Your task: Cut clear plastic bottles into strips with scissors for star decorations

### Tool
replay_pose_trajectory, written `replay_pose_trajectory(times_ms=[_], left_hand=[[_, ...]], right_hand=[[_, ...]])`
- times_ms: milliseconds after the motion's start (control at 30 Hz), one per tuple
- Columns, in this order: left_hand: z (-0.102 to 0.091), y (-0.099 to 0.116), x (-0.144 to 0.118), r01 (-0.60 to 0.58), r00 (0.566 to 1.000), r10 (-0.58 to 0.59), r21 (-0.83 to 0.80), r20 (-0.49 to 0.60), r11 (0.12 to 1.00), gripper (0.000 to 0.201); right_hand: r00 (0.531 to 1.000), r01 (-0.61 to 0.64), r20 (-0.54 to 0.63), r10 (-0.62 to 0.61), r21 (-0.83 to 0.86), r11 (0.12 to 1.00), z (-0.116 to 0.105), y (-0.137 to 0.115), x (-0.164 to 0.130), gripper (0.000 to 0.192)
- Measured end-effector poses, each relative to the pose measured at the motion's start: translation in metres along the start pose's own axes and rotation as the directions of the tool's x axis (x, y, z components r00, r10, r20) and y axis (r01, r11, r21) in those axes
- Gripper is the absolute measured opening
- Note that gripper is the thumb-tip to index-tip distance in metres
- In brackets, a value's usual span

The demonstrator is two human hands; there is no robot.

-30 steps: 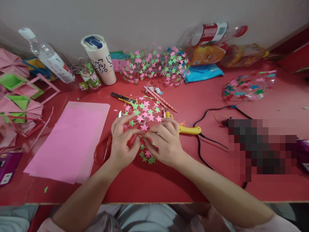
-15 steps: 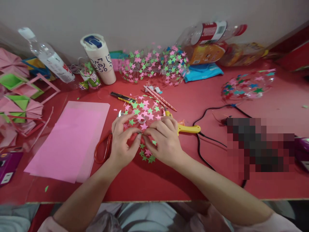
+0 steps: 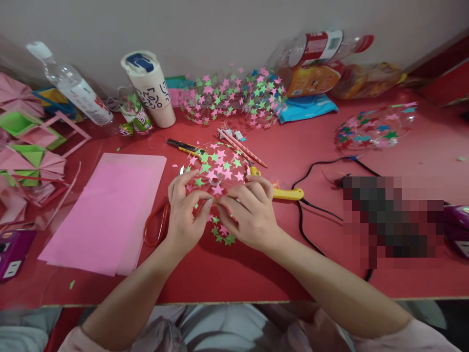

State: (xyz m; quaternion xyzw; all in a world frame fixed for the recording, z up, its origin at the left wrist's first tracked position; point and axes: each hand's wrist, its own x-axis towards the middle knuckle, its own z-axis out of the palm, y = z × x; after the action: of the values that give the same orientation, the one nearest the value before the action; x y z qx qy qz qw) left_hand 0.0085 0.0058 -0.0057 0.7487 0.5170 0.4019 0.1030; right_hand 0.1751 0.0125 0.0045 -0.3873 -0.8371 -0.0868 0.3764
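Observation:
My left hand (image 3: 186, 210) is closed in a pinch, with a tiny green bit at the thumb and fingertip that is too small to name. My right hand (image 3: 251, 210) is also pinched, its fingertips a little right of the left ones; whatever they hold is hidden. Just beyond both hands lies a clear rounded plastic piece (image 3: 227, 173) dotted with pink and green paper stars. Several loose green and pink stars (image 3: 223, 234) rest on the table below the fingers. Red-handled scissors (image 3: 154, 227) lie beside my left hand, and a yellow glue gun (image 3: 289, 194) beside my right.
Pink paper sheets (image 3: 106, 210) lie on the left. Behind are a utility knife (image 3: 185, 146), pink pencils (image 3: 244, 149), a white tumbler (image 3: 152, 93) and star-covered clear pieces (image 3: 223, 100). A black cord (image 3: 302, 225) runs across the right side.
The fingertips of my two hands have moved slightly apart. The things on the table have stayed where they were.

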Motion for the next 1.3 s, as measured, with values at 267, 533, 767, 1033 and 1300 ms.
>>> replay_pose_trajectory(times_ms=[267,533,767,1033,1300], left_hand=[[-0.002,0.001,-0.002,0.028,0.999,-0.029,0.013,0.027,1.0,0.006],[-0.002,-0.001,0.0,0.038,0.999,-0.038,0.029,-0.009,0.999,0.006],[0.004,-0.003,-0.001,0.061,0.998,-0.061,0.015,-0.006,0.998,0.007],[0.005,-0.006,-0.001,0.056,0.998,-0.057,-0.018,-0.031,0.998,0.009],[0.01,-0.013,-0.002,0.05,0.993,-0.049,0.001,-0.107,0.999,0.011]], right_hand=[[0.999,0.03,-0.037,-0.03,-0.004,1.0,-0.004,0.006,-0.001,0.007],[0.997,-0.014,-0.08,0.013,-0.014,1.0,-0.009,0.011,0.001,0.008],[0.988,-0.062,-0.142,0.067,0.034,0.997,-0.011,0.021,0.001,0.009],[0.971,-0.179,-0.136,0.199,0.147,0.973,-0.01,0.029,-0.001,0.009],[0.895,-0.355,-0.157,0.417,0.317,0.88,-0.002,0.042,-0.003,0.012]])
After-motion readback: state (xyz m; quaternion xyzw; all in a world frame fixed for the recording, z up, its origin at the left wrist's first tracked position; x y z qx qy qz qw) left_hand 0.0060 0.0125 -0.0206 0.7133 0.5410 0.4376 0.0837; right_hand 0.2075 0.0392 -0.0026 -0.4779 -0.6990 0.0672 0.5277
